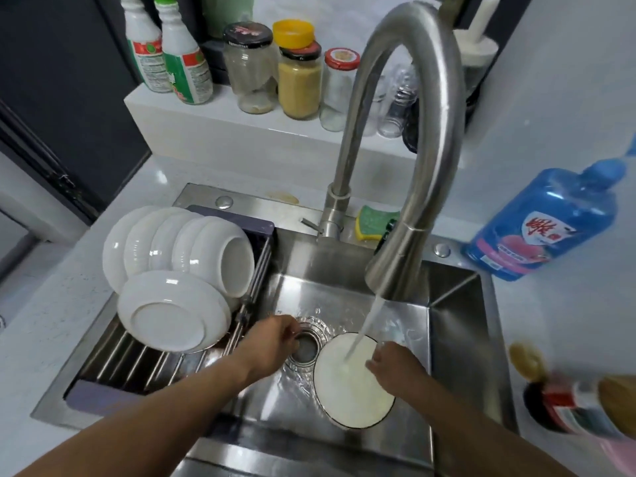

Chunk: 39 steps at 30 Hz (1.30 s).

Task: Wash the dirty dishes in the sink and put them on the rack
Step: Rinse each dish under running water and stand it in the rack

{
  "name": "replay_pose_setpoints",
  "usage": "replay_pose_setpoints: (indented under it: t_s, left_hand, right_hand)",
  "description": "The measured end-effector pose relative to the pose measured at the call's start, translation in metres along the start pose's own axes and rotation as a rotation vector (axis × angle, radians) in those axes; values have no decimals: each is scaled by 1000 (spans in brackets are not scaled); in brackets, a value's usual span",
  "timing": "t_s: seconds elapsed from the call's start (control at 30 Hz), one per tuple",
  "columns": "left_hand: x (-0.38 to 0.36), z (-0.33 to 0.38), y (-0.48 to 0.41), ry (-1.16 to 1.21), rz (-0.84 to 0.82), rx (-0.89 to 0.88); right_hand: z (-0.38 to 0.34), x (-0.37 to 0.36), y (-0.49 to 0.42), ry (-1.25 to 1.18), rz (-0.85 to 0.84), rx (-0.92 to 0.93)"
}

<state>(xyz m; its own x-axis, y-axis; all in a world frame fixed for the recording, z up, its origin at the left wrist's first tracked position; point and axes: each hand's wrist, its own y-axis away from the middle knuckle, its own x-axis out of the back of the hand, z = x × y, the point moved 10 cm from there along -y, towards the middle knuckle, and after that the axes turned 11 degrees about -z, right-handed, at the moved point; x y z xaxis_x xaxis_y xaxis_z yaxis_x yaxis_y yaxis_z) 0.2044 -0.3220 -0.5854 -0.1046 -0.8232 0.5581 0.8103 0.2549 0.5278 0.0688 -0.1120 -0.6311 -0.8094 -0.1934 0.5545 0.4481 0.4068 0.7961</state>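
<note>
From the head camera, a white plate (347,390) with a dark rim lies low in the steel sink (454,325), just right of the drain (305,349). The right hand (395,370) is at the plate's upper right edge. Its fingers (373,363) are bent over the rim onto the plate's face, gripping it there, so most of the plate reaches out to the left of and below the hand. Water (366,327) runs from the tall curved tap (409,139) and lands on the plate's upper part, right beside those fingertips.

The left hand (272,342) hangs over the left side of the drain, apart from the plate. Its fingers are curled toward the drain ring, but whether they pinch anything there cannot be made out.

On the sink's left side sits the rack (155,368), made of metal bars. A row of white dishes (179,242) stands on edge at its far end, and one more white dish (172,313) leans in front of them with its underside facing up.

A green and yellow sponge (375,222) sits behind the tap's base. A blue bottle (543,222) stands on the counter to the right, and jars (299,77) line the ledge behind the sink.
</note>
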Motion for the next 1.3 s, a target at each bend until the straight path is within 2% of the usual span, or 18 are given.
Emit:
replay_pose_setpoints:
  t_s: [0.23,0.33,0.47,0.6,0.67,0.87,1.13,1.3]
  left_hand:
    - [-81,-11,-39,36,-213,107]
    - [-93,-22,-53,85,-202,215]
    - [-107,-29,-65,184,-225,215]
    - [-129,-35,-62,350,-296,242]
    - [-133,-36,-61,379,-297,259]
    - [-139,-45,-58,515,-275,323]
    - [-160,-47,-55,628,-279,398]
    - [-160,-51,-49,737,-226,412]
  right_hand:
    - [44,-1,-15,-27,59,-20]
    - [56,-2,-25,-72,88,-21]
    - [69,-4,-33,-91,129,-67]
    - [82,-21,-35,-149,70,-132]
    - [87,-32,-35,-176,32,-139]
    - [105,-64,-39,-550,28,-202]
    - [115,-77,-44,-606,46,-207]
    - [113,-82,-38,-804,19,-174]
